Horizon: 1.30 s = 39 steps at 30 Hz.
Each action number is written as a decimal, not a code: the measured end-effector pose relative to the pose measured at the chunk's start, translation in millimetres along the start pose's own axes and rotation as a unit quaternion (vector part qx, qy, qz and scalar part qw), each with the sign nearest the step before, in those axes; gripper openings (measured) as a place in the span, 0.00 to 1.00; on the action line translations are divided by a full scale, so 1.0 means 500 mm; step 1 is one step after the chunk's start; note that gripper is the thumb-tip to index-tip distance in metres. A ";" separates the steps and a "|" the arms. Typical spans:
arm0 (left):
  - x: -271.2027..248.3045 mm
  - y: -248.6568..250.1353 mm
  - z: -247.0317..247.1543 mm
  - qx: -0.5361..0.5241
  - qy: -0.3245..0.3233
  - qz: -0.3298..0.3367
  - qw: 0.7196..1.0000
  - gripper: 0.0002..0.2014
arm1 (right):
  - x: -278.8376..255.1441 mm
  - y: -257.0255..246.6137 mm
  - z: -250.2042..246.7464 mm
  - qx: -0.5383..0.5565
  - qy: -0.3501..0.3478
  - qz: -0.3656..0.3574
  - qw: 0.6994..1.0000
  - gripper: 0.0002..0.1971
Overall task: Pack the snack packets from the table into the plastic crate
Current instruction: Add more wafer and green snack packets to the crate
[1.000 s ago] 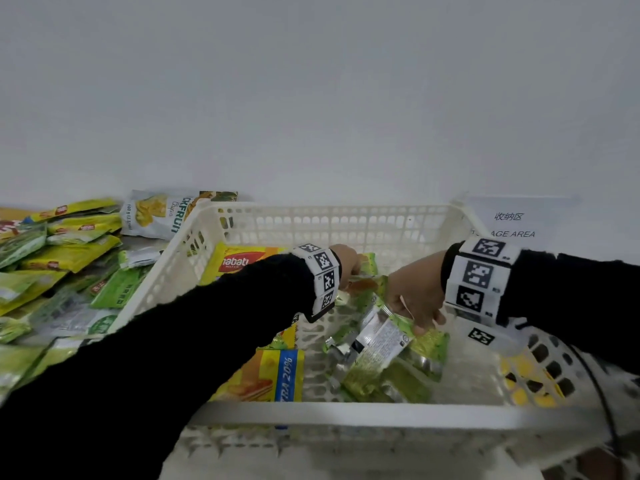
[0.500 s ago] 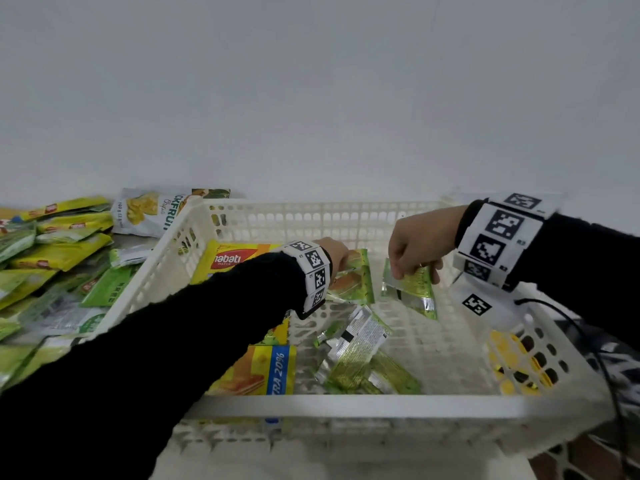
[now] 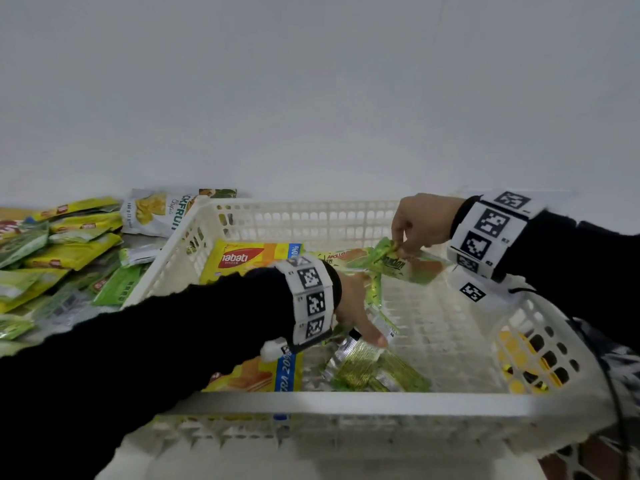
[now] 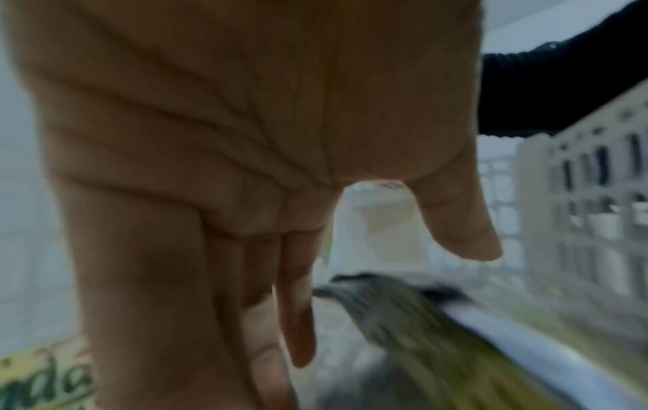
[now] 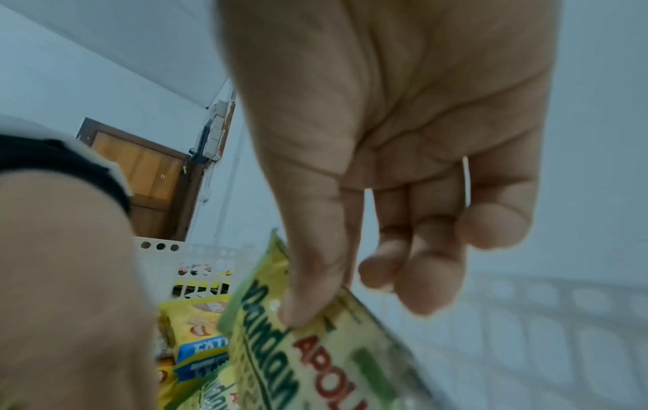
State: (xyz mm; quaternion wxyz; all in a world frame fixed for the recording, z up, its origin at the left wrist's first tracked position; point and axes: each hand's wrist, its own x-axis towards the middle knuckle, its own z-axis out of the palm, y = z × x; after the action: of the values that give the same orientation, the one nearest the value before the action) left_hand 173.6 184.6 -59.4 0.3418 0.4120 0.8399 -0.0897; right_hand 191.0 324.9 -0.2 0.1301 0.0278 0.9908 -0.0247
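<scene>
The white plastic crate [image 3: 346,400] fills the middle of the head view. My left hand [image 3: 377,337] reaches down inside it, fingers straight, its fingertips on the green packets [image 3: 367,372] lying at the crate's front. The left wrist view shows the open palm of that hand [image 4: 382,296] over a blurred packet [image 4: 438,341]. At the back right, my right hand [image 3: 403,249] pinches a green pandan packet [image 3: 394,263] by its edge, thumb on top [image 5: 298,310]. Yellow wafer packets [image 3: 249,259] lie along the crate's left side.
Many green and yellow snack packets [image 3: 62,251] lie piled on the table left of the crate, with a jackfruit chips bag [image 3: 162,211] by its back corner. A white wall stands close behind. A yellow object [image 3: 519,362] shows through the crate's right wall.
My right hand lifted a green packet from the pile and carried it to the back right. My left hand let go of its packet and came forward and down onto the front packets.
</scene>
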 end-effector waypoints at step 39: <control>-0.104 -0.183 -0.076 -0.306 0.248 0.007 0.919 0.32 | 0.032 -0.146 0.178 -0.111 -0.098 -0.233 0.961 0.27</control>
State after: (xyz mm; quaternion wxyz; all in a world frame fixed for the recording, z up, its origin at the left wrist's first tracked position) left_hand 108.2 109.2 -9.0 0.2329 0.3023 0.8813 0.2787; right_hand 194.0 247.7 -86.9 0.2196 -0.2208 0.9488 0.0536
